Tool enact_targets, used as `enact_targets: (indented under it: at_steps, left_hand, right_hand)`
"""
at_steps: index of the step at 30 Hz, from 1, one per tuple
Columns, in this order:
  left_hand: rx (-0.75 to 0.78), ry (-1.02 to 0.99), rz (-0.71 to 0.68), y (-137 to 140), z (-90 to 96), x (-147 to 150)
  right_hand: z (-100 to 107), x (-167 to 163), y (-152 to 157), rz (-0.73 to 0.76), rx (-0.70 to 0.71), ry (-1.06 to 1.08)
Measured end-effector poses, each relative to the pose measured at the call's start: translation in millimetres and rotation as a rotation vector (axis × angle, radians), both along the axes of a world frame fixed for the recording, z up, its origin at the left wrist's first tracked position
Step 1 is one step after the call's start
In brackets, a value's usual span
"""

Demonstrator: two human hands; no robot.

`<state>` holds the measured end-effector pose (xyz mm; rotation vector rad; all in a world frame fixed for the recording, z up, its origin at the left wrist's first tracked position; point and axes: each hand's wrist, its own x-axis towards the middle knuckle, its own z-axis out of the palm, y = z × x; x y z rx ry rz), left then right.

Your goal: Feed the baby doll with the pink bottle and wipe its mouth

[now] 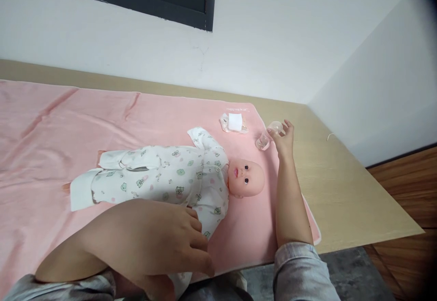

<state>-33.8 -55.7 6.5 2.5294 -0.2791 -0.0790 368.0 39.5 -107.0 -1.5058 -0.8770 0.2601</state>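
Note:
A bald baby doll (pixel 246 178) lies on its back, dressed in a white printed outfit (pixel 170 176), with its head toward the right. My right hand (pixel 284 139) reaches past its head and grips a clear, dome-shaped plastic piece (pixel 276 127) between thumb and fingers. Just left of those fingers stands a small clear cup (pixel 262 142). My left hand (pixel 167 239) hovers palm down over the near side of the doll's body, thumb and forefinger apart, the other fingers bent. Beneath it some white cloth (pixel 181 283) shows, mostly hidden; no grip on it is visible.
A pink blanket (pixel 51 141) covers most of the wooden tabletop (pixel 336 191). Near the blanket's far right corner lies a crumpled clear packet with a white square pad (pixel 235 122) on top. A white wall (pixel 259 32) with a dark window frame (pixel 191 12) rises behind.

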Motion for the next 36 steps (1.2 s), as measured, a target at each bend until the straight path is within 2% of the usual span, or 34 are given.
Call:
enact_targets:
  at_steps: [4,8,15,19,23,28,32,36]
  left_hand:
    - [-0.025,0.023,0.028,2.4,3.3,-0.9]
    - [0.007,0.066,0.032,7.1,6.1,-1.0]
    - [0.014,0.1,-0.002,13.9,8.3,0.5]
    - [-0.049,0.105,0.031,22.9,17.3,4.0]
    - [-0.072,0.004,0.229,31.5,19.5,5.7]
    - [0.041,-0.198,0.69,37.5,2.7,10.2]
    - [0.128,-0.421,0.981,40.9,-5.0,20.9]
    - [0.149,-0.494,1.066,40.4,-3.8,27.0]
  right_hand:
    - [-5.9,-3.0,3.1,-0.043,-0.113,-0.081]
    - [-1.9,-8.2,-0.3,-0.111,-0.16,-0.197]
    - [7.8,-18.0,-7.4,-0.144,-0.149,-0.283]
    - [19.3,-24.5,-8.2,-0.099,-0.06,-0.216]
    - [39.1,-39.4,-10.2,0.034,0.115,-0.13]
    - [70.7,-79.3,-26.3,0.229,0.262,-0.121]
    - [91.0,-125.6,-52.3,0.428,0.292,-0.115]
    - [98.8,-168.0,-78.7,0.623,0.232,-0.097]
